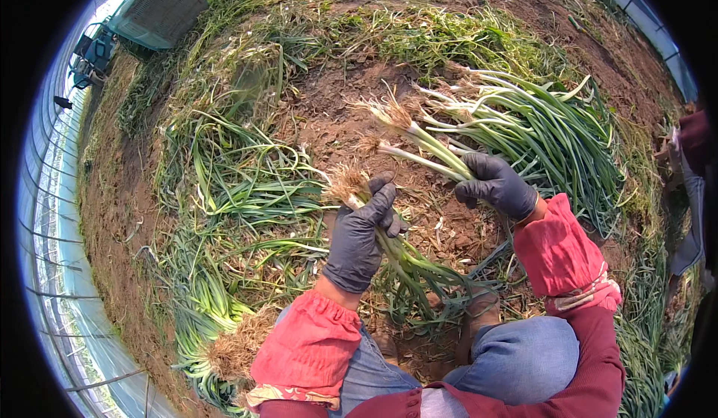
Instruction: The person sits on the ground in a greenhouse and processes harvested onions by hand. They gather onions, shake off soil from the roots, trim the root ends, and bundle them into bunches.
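Observation:
My left hand (367, 224), in a dark glove, grips a clump of green onions (392, 247) just below its brown roots (346, 182). Their leaves trail down between my knees. In my right hand (496, 185), gloved the same way, are a few green onions (435, 147) held by the stalks, with their roots pointing up and left. Just beyond that hand lies a pile of green onions (533, 121) with white stems, the roots towards the left. Beside my left forearm rests a bundle with a thick mat of roots (238, 348).
Loose onion leaves and stalks (252, 188) cover the soil on the left. A plastic crate (160, 11) stands at the upper left near a teal machine (92, 56). Plastic greenhouse sheeting (53, 238) runs along the left side. Part of another person (693, 193) shows at the right edge.

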`<action>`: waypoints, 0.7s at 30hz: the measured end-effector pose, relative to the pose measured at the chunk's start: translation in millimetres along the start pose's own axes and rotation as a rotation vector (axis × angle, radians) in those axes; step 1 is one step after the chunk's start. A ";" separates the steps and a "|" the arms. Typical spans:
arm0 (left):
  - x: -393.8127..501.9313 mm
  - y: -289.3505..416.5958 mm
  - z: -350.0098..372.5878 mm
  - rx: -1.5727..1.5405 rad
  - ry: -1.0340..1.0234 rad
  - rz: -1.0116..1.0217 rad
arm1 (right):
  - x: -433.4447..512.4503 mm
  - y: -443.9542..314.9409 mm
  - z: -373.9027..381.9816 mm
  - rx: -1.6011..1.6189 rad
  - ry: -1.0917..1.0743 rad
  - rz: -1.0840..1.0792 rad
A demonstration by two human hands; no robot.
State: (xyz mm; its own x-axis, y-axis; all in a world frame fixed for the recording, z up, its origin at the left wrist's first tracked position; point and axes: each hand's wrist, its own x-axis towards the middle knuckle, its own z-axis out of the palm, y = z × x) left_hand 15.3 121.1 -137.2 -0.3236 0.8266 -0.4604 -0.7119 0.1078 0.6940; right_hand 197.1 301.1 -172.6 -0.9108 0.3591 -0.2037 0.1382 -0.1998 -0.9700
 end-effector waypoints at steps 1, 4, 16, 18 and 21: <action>-2.4 0.3 -0.6 -0.036 -0.045 0.026 | -1.3 -9.5 17.7 0.118 -0.088 0.056; -10.5 3.0 -4.7 -0.058 -0.105 0.150 | -6.2 -24.3 62.9 0.259 -0.148 0.173; -20.5 6.9 10.7 -0.008 -0.269 0.138 | -16.4 -11.5 93.1 -0.205 -0.244 0.017; -18.6 6.3 10.1 0.101 -0.206 0.201 | -4.9 -35.1 80.5 -0.916 -0.138 -0.082; -17.4 4.2 11.1 0.179 -0.144 0.244 | 8.9 -84.4 58.3 -0.675 0.118 -0.424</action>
State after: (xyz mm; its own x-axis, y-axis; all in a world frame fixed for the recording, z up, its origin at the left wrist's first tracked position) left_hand 24.8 113.3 -120.2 -0.3708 0.9081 -0.1944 -0.4990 -0.0182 0.8664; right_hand 154.6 268.0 -84.9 -0.8966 0.3821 0.2239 0.0295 0.5560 -0.8307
